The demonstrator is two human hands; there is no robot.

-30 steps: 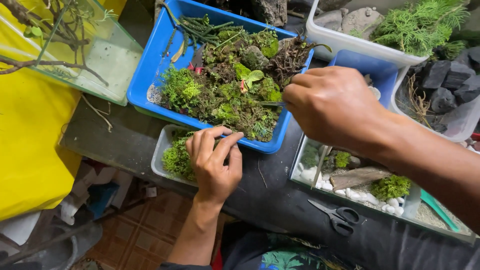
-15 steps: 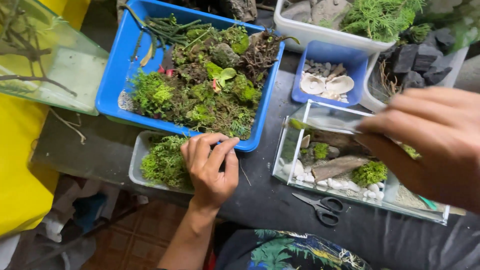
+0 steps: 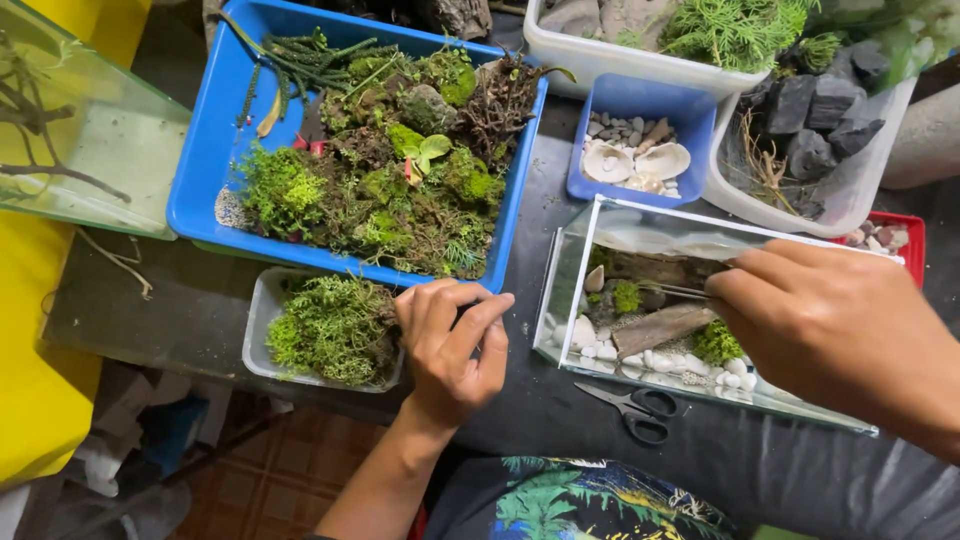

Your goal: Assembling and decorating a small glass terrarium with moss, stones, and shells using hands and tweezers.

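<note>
My right hand (image 3: 835,330) reaches over a small glass tank (image 3: 570,290) and pinches metal tweezers (image 3: 672,290) whose tips point into it. Inside the tank lie driftwood, white pebbles and tufts of green moss (image 3: 716,343). My left hand (image 3: 452,345) rests with curled fingers on the near edge of a small clear tray of moss (image 3: 325,328), at the table's front. Whether the left fingers hold a bit of moss is hidden.
A blue tub of mixed plants and moss (image 3: 205,170) sits behind the left hand. A small blue tray of shells (image 3: 640,150), a clear box of dark rocks (image 3: 830,130) and a white tub of greenery (image 3: 640,60) stand behind. Scissors (image 3: 635,410) lie in front of the tank. A larger glass tank (image 3: 90,140) stands left.
My right hand has moved from over the blue tub to the right and down to the glass tank, with tweezers now in it. The left hand stays at the moss tray.
</note>
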